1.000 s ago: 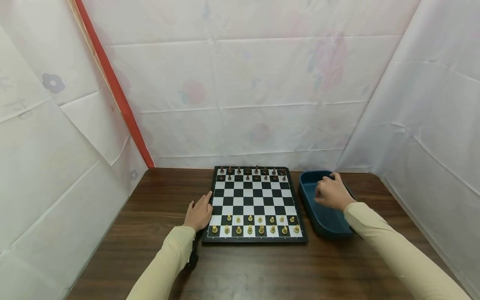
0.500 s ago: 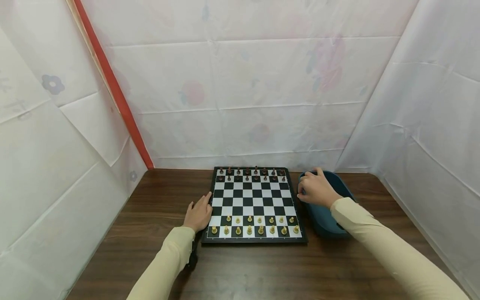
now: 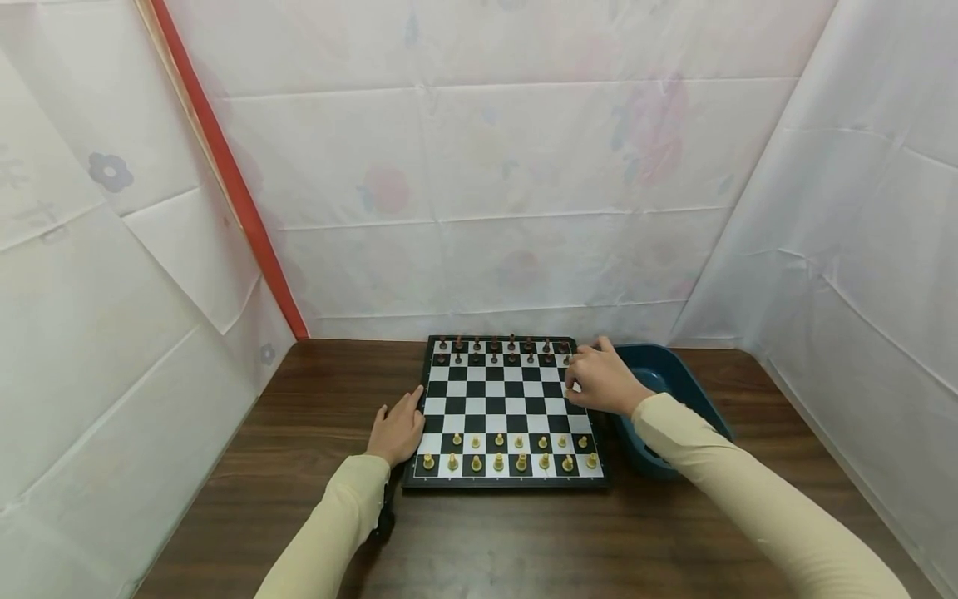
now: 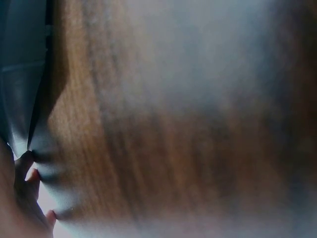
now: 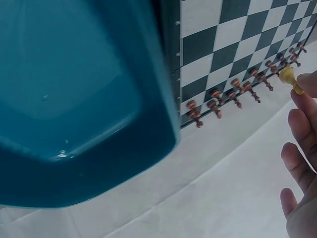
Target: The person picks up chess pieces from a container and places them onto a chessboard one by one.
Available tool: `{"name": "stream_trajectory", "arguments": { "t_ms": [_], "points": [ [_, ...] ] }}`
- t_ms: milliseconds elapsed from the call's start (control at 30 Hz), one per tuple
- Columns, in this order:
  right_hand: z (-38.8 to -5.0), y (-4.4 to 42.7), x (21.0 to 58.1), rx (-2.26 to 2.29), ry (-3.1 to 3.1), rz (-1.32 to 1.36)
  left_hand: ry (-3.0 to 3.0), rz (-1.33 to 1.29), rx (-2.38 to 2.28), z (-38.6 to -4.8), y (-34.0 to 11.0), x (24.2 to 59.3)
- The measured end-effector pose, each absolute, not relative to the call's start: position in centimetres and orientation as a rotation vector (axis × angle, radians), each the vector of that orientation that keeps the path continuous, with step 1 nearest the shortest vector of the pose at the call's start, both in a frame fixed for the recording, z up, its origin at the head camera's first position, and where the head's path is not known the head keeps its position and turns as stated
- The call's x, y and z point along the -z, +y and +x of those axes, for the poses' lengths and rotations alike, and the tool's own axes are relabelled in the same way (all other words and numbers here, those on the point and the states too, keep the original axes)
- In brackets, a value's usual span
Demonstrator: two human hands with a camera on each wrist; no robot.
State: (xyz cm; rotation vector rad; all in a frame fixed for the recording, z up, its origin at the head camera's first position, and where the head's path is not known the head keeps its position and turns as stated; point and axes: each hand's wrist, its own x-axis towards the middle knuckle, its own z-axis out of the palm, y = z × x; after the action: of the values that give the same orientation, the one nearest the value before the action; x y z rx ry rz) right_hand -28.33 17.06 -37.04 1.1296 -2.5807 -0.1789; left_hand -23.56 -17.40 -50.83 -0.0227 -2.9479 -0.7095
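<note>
A yellow chess pawn (image 5: 287, 75) is pinched between the thumb and index finger of my right hand (image 3: 604, 381); its other fingers are spread in the right wrist view. That hand hovers over the right edge of the black-and-white chessboard (image 3: 495, 405). In the head view the hand hides the pawn. Two rows of yellow chess pieces (image 3: 499, 461) stand along the board's near side. Reddish-brown pieces (image 3: 494, 343) fill two rows at the far side. My left hand (image 3: 397, 430) rests at the board's left edge with fingers extended.
A blue plastic bin (image 3: 677, 378) stands right of the board, partly under my right forearm; small bits of glare show on its floor. Dark wood table (image 3: 322, 408) surrounds the board. White patterned sheeting (image 3: 479, 183) closes off the back and sides.
My right hand has moved left from above the bin to the board's right edge. The left hand has stayed in place, and the pieces on the board look unmoved.
</note>
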Motion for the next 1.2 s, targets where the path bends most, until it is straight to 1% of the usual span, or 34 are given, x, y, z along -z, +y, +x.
{"name": "stream_trajectory", "arguments": {
  "t_ms": [467,800,1200],
  "points": [
    [-28.5,14.0,37.0,0.138,-2.52,1.277,-2.939,-0.013,0.744,-23.3,-17.3,50.5],
    [-27.8,10.4,36.5,0.124,-2.525,1.382,-2.94,-0.005,0.74,-23.2,-17.1,50.2],
    [-27.0,6.4,37.1,0.119,-2.473,1.522,-2.933,0.012,0.738,-23.2,-16.8,50.2]
  ]
}}
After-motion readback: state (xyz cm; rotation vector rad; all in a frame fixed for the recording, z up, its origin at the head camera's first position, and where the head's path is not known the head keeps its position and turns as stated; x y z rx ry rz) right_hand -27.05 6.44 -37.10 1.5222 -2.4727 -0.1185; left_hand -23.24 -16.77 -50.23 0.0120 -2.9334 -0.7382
